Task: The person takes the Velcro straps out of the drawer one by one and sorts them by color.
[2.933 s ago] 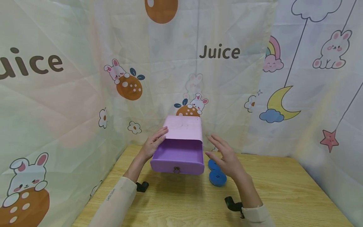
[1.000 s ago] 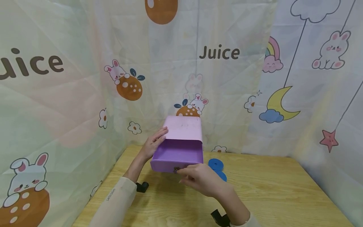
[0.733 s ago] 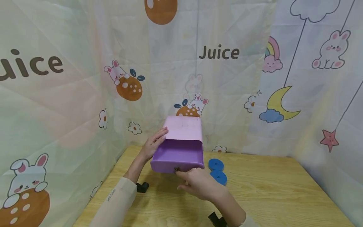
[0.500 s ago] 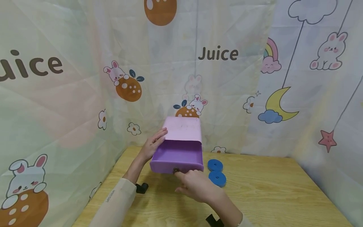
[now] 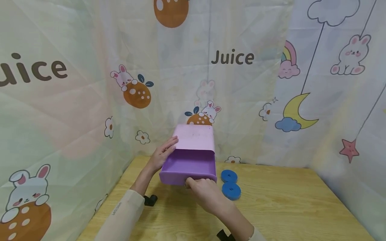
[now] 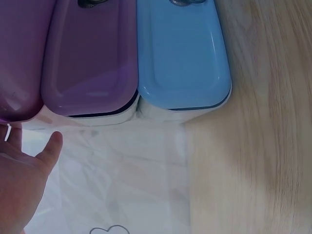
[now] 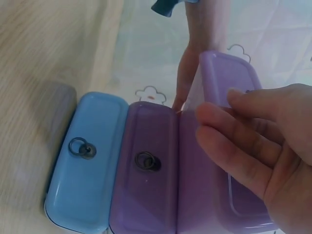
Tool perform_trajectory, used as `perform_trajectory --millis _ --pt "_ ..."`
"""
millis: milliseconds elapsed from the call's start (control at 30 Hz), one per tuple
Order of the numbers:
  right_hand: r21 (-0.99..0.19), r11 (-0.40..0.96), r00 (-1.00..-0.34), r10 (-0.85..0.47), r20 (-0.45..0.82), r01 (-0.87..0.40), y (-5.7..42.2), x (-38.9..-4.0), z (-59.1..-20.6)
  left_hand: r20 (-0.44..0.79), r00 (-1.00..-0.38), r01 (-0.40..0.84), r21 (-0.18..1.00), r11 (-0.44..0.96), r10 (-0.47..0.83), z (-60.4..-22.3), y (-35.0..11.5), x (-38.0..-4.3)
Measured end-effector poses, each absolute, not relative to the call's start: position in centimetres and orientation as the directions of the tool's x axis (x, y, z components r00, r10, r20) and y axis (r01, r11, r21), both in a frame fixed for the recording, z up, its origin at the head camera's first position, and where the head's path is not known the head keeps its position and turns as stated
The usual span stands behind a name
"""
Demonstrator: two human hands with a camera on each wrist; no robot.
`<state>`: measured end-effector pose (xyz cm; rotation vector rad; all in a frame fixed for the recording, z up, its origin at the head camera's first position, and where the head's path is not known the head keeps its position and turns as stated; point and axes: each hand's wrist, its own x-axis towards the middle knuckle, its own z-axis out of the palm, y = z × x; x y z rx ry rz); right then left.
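A small drawer cabinet [image 5: 194,137] with a pale pink shell stands at the back of the table. Its top drawer [image 5: 173,178], light purple, is pulled out, and its visible inside is bare. Flat along the cabinet's left side rests my left hand [image 5: 159,157], fingers extended. My right hand [image 5: 208,194] is at the drawer front, thumb and curled index finger pinching the metal pull, which they mostly cover. Below, a darker purple drawer [image 7: 146,195] and a light blue drawer [image 7: 87,185] are closed, each with a ring pull.
Two blue discs [image 5: 231,190] with small centre holes lie on the wooden table [image 5: 286,201], right of the cabinet. Black angled pieces [image 5: 150,200] show by both wrists. Printed cloth [image 5: 241,100] hangs behind and at both sides.
My right hand has come from beside the cabinet to the drawer's pull, and its fingers have closed over it. The left hand and the pulled-out drawer look the same.
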<state>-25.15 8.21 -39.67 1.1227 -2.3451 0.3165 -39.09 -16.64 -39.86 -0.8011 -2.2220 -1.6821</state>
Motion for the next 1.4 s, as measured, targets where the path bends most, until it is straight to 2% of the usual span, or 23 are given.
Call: perform_trajectory --millis 133,400,733,1000,1400 --pt "0.029 0.611 -0.481 -0.649 0.589 -0.791 8.2 -25.3 -39.7 0.501 -0.816 0.561 0.806 0.186 0.288 -39.8 -16.5 -39.2" --pt "-0.050 0.539 -0.435 -0.617 0.656 -0.841 8.3 -25.8 -39.7 0.510 -0.802 0.577 0.796 0.182 0.310 -39.7 -16.8 -39.3" --pt "-0.096 0.512 -0.435 -0.600 0.672 -0.854 8.6 -26.0 -39.5 0.498 -0.809 0.569 0.798 0.200 0.312 -39.4 -16.8 -39.2" --pt "-0.102 0.463 -0.348 -0.487 0.801 -0.881 8.3 -26.3 -39.8 0.496 -0.810 0.565 0.804 0.188 0.311 -39.8 -16.9 -39.0" --pt "-0.073 0.556 -0.389 -0.476 0.788 -0.828 8.3 -26.2 -39.7 0.505 -0.805 0.571 0.802 0.176 0.310 -39.7 -16.8 -39.0"
